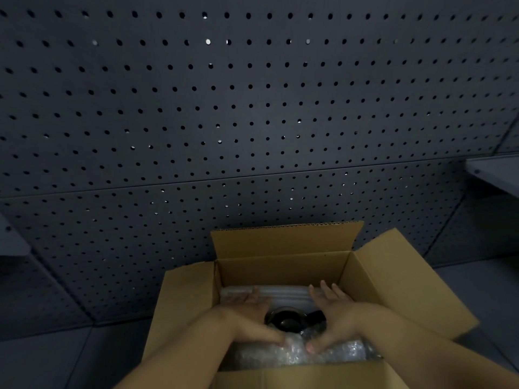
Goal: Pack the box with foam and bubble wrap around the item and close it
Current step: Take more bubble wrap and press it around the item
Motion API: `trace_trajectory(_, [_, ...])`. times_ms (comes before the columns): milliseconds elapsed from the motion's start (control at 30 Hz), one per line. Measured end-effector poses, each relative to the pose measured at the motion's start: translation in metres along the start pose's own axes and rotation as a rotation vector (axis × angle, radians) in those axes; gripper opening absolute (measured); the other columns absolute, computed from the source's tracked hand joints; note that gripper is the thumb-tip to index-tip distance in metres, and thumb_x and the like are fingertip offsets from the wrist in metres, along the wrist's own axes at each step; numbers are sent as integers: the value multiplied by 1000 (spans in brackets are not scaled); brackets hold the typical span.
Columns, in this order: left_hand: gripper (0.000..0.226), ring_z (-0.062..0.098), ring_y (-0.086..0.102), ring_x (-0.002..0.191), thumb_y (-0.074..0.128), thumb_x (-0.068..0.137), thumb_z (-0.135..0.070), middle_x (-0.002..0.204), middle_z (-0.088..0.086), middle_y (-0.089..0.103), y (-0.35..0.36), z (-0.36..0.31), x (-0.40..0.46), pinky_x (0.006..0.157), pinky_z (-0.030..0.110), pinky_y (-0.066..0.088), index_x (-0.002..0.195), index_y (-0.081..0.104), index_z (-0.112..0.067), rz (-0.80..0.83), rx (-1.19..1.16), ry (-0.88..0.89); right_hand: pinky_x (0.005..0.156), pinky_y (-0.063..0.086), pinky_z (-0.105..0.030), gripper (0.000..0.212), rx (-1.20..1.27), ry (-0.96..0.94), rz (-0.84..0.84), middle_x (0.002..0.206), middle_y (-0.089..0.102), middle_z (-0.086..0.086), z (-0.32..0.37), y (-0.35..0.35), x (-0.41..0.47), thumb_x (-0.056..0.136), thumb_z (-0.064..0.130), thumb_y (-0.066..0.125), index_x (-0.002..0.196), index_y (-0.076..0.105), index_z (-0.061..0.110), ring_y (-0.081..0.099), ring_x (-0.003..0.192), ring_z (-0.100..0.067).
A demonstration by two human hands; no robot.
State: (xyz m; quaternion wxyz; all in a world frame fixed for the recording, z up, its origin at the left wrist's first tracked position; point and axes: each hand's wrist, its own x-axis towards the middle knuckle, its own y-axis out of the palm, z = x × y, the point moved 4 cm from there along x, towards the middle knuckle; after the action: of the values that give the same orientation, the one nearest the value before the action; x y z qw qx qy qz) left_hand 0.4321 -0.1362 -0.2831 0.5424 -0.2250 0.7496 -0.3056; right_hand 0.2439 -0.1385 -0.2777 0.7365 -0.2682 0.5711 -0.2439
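Observation:
An open cardboard box (280, 269) stands low in the head view with all its flaps up or spread outward. A dark round item (289, 320) lies in the middle of it. White foam (286, 296) lines the far side, and clear bubble wrap (297, 353) fills the near side. My left hand (252, 318) lies flat on the packing to the left of the item, fingers apart, thumb on the bubble wrap. My right hand (334, 315) lies flat to the item's right in the same way. Neither hand grips anything.
A dark pegboard wall (252, 108) rises right behind the box. Small grey shelves jut out at the right (497, 169) and at the left edge (11, 242). The box rests on a dark grey surface (70, 357).

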Motion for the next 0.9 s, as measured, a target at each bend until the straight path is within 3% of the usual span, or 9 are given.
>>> trace_trajectory(67, [107,26,-10,148,42,75,-81,159,3,-19,1,-1,1,120,45,2,152,-8,-26,3,-52,-13,121,-1,-41,126,-8,-1,7,156,-31,-2,0,0,-1,70,66,67,148,-23,24,-25,145,-25])
trace_trajectory(267, [118,28,-11,148,61,73,-71,159,8,-21,7,-6,-1,120,42,1,151,-13,-21,-22,65,15,121,0,-45,130,-77,16,57,154,-33,-7,7,-1,-3,69,64,70,144,-31,31,-25,144,-30])
trace_trajectory(633, [125,36,-3,147,56,70,-76,159,15,-18,14,-16,-5,116,51,0,149,-17,-14,-101,306,-44,119,-1,-48,131,-236,44,70,152,-35,-17,21,4,-9,72,64,68,141,-37,29,-24,143,-40])
trace_trajectory(767, [126,37,-3,147,55,69,-78,158,14,-19,17,-16,-5,113,59,-3,149,-17,-13,-124,340,-74,119,0,-49,127,-218,8,78,152,-36,-12,20,2,-14,73,62,68,141,-35,33,-24,142,-41])
trace_trajectory(900, [128,37,-5,147,55,68,-79,158,13,-20,20,-15,-6,114,58,-4,149,-18,-12,-152,332,-87,119,1,-46,126,-188,-25,110,153,-37,-8,11,-1,-19,75,58,70,142,-33,33,-26,143,-36])
